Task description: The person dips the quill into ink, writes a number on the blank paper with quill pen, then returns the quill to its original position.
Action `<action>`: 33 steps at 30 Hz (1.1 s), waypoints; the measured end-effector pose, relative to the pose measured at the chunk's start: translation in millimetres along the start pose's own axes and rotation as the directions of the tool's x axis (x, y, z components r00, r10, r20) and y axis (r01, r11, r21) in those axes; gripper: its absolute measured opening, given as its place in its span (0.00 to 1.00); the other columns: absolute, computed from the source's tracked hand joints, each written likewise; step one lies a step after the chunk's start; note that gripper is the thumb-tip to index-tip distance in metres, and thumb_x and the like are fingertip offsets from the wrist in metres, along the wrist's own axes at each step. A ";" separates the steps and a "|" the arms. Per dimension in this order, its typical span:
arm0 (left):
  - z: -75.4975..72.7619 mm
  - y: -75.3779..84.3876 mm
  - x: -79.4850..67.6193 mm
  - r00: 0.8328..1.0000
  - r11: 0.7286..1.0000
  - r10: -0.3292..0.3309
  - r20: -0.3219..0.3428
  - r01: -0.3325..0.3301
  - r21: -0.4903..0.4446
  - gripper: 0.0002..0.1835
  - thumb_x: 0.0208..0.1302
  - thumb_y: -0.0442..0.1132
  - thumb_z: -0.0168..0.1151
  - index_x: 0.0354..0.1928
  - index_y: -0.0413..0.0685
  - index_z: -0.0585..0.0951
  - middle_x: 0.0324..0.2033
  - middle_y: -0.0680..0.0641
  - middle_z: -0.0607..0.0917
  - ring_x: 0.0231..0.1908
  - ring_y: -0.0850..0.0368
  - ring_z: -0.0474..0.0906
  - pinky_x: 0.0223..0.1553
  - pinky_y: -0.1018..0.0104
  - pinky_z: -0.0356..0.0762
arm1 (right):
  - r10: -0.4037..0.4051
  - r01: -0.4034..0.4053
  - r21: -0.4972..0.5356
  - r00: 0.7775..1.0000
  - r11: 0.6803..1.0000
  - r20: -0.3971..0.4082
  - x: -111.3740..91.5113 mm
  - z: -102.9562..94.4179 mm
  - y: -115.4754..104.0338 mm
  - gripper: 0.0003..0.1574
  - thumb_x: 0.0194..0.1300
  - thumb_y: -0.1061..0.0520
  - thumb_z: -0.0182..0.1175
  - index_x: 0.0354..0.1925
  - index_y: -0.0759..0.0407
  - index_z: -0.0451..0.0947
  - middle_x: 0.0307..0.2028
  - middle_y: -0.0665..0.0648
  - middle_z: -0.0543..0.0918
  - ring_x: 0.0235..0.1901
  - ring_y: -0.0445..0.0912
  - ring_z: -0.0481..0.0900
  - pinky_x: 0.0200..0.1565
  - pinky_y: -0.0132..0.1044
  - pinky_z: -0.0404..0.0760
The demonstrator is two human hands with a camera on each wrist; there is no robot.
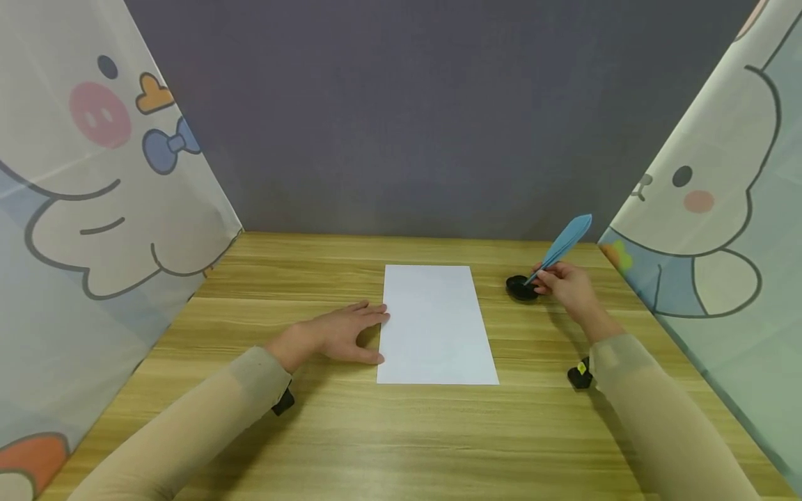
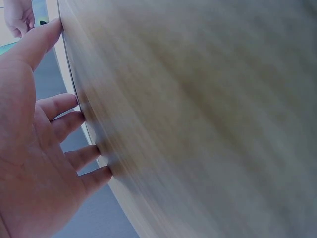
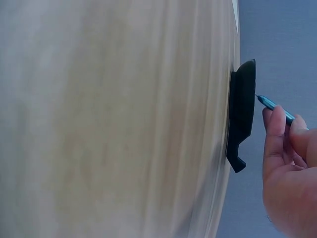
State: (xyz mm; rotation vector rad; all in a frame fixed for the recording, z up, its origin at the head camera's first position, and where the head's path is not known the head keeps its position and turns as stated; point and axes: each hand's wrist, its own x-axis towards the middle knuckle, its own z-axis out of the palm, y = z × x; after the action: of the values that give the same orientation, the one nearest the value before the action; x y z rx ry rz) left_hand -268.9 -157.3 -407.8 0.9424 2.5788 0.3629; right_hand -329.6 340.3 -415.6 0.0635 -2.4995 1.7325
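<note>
A blue feather pen [image 1: 566,240] slants up from my right hand [image 1: 564,284], whose thumb and fingers pinch its lower shaft. Its point is right at a small black dish-shaped stand [image 1: 519,289]. From the side, the right wrist view shows the pen tip [image 3: 261,98] by the rim of that stand [image 3: 242,104], which has a curved foot or handle. My left hand [image 1: 343,332] lies with fingers spread, fingertips and thumb at the left edge of a blank white sheet of paper [image 1: 432,327]. In the left wrist view the fingers [image 2: 74,126] of that hand reach down to the tabletop.
The wood-grain table [image 1: 376,438] ends at a dark grey panel [image 1: 407,118] behind. Cartoon-printed cloths hang along the left [image 1: 94,209] and right [image 1: 708,209] sides. Black wrist devices show under the left [image 1: 284,402] and right [image 1: 580,376] sleeve cuffs.
</note>
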 end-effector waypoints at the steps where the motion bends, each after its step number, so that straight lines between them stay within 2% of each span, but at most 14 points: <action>1: 0.0 0.1 -0.3 1.000 1.000 0.001 -0.002 -0.001 0.000 0.51 0.74 0.69 0.64 0.89 0.53 0.59 0.89 0.49 0.54 0.89 0.35 0.44 0.86 0.33 0.51 | 0.004 -0.004 -0.016 1.000 1.000 0.004 0.3 0.5 0.1 0.27 0.87 0.61 0.53 0.71 0.82 0.71 0.52 0.54 0.88 0.40 0.28 0.86 0.47 0.28 0.91; 5: -0.2 0.8 -1.3 1.000 1.000 0.004 -0.009 -0.004 -0.003 0.51 0.74 0.69 0.65 0.88 0.53 0.60 0.89 0.49 0.55 0.89 0.35 0.45 0.86 0.33 0.51 | 0.016 -0.014 -0.059 1.000 0.998 0.025 1.6 1.0 0.9 0.27 0.88 0.60 0.52 0.72 0.81 0.70 0.62 0.70 0.82 0.41 0.27 0.85 0.49 0.29 0.91; 17: 1.0 0.9 -0.2 1.000 1.000 -0.005 -0.001 0.005 -0.002 0.50 0.75 0.68 0.65 0.89 0.54 0.59 0.89 0.50 0.54 0.89 0.36 0.44 0.86 0.33 0.52 | 0.032 -0.025 -0.096 0.997 0.995 0.066 -2.8 2.4 -2.4 0.27 0.89 0.61 0.49 0.72 0.81 0.69 0.69 0.82 0.75 0.41 0.27 0.84 0.50 0.29 0.91; 20: 1.8 1.0 0.2 1.000 1.000 -0.003 0.001 0.003 -0.001 0.50 0.75 0.68 0.65 0.89 0.54 0.59 0.89 0.50 0.54 0.89 0.36 0.44 0.86 0.33 0.52 | 0.022 -0.017 -0.084 0.998 0.996 0.061 -4.8 4.0 -4.5 0.26 0.88 0.61 0.50 0.71 0.82 0.70 0.67 0.81 0.77 0.41 0.27 0.84 0.49 0.28 0.90; 22: 2.4 0.9 0.6 1.000 1.000 0.000 -0.002 0.000 -0.001 0.51 0.74 0.69 0.65 0.89 0.54 0.59 0.89 0.49 0.54 0.89 0.35 0.44 0.86 0.32 0.51 | 0.011 -0.007 -0.065 0.998 0.998 0.060 -6.1 4.9 -5.8 0.26 0.88 0.61 0.51 0.71 0.82 0.70 0.64 0.76 0.81 0.42 0.28 0.84 0.49 0.28 0.90; 25: 2.4 1.2 0.9 1.000 1.000 -0.004 -0.002 0.005 0.005 0.51 0.74 0.69 0.65 0.89 0.55 0.59 0.89 0.51 0.54 0.89 0.36 0.44 0.86 0.33 0.51 | -0.015 0.017 -0.036 0.998 0.999 0.057 -6.9 6.2 -7.1 0.27 0.88 0.59 0.53 0.70 0.81 0.70 0.58 0.62 0.87 0.43 0.29 0.86 0.49 0.26 0.90; 28: 2.1 1.4 1.0 1.000 1.000 -0.013 0.001 0.013 0.010 0.51 0.74 0.70 0.65 0.89 0.57 0.59 0.89 0.52 0.53 0.89 0.38 0.43 0.87 0.34 0.50 | -0.041 0.041 -0.007 0.997 0.999 0.065 -7.2 10.4 -10.8 0.28 0.88 0.57 0.54 0.70 0.79 0.71 0.52 0.49 0.88 0.44 0.31 0.87 0.49 0.26 0.89; 30: 2.2 1.1 1.0 1.000 1.000 -0.011 -0.002 0.011 0.008 0.51 0.74 0.70 0.65 0.89 0.56 0.59 0.89 0.51 0.54 0.89 0.37 0.43 0.86 0.34 0.51 | -0.056 0.056 0.000 0.996 0.998 0.073 -7.0 14.4 -14.3 0.28 0.88 0.56 0.55 0.70 0.78 0.72 0.52 0.49 0.87 0.45 0.32 0.87 0.50 0.27 0.90; 33: 2.0 0.8 0.8 1.000 1.000 -0.007 -0.005 0.007 0.002 0.51 0.74 0.69 0.65 0.88 0.55 0.60 0.89 0.50 0.54 0.89 0.37 0.44 0.86 0.33 0.52 | -0.070 0.071 -0.014 0.994 0.997 0.083 -6.8 21.6 -21.4 0.27 0.88 0.55 0.54 0.70 0.76 0.73 0.56 0.57 0.86 0.47 0.34 0.86 0.52 0.29 0.90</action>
State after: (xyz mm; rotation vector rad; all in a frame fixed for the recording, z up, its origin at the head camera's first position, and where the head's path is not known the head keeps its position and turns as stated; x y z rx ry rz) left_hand -268.1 -155.9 -409.5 0.9337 2.5866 0.3614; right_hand -322.2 312.4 -403.9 0.2242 -2.5360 1.7150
